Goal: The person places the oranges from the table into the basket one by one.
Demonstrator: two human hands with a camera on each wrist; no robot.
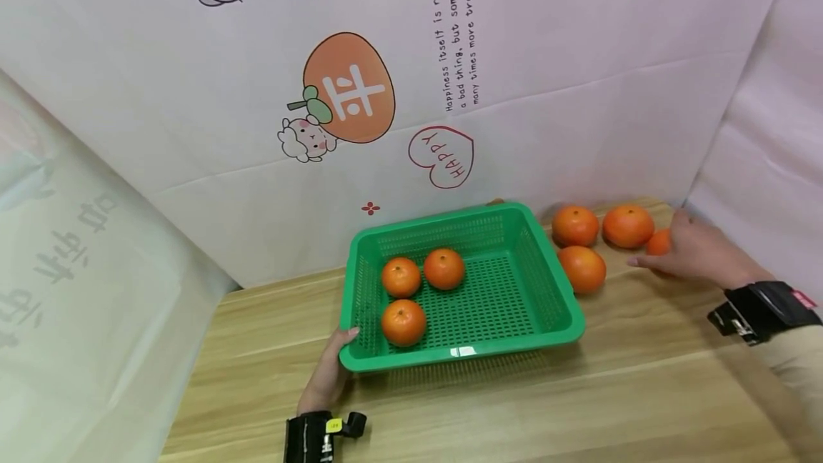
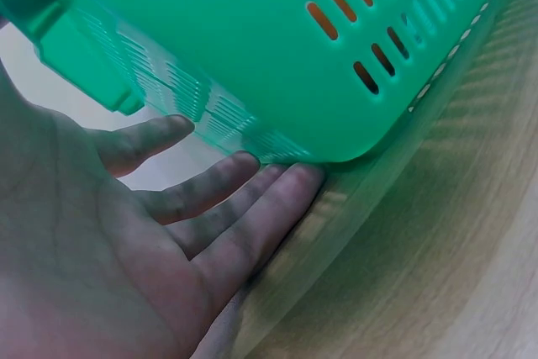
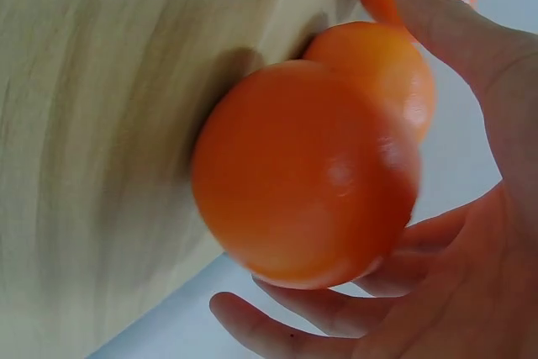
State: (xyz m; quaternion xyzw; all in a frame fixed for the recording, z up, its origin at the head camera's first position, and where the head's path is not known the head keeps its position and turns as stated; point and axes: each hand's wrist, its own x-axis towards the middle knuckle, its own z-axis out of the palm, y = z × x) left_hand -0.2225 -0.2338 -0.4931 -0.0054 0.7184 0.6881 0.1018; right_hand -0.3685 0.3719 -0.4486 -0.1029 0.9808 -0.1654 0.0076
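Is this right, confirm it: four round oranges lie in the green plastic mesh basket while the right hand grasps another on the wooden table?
Wrong count: the head view shows three round oranges in the green plastic mesh basket. The right hand does grasp another orange on the wooden table.

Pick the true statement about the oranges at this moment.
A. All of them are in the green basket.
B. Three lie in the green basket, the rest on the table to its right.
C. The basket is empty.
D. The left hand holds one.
B: three oranges lie inside the green basket, while others sit on the table to its right, where the right hand closes round one.
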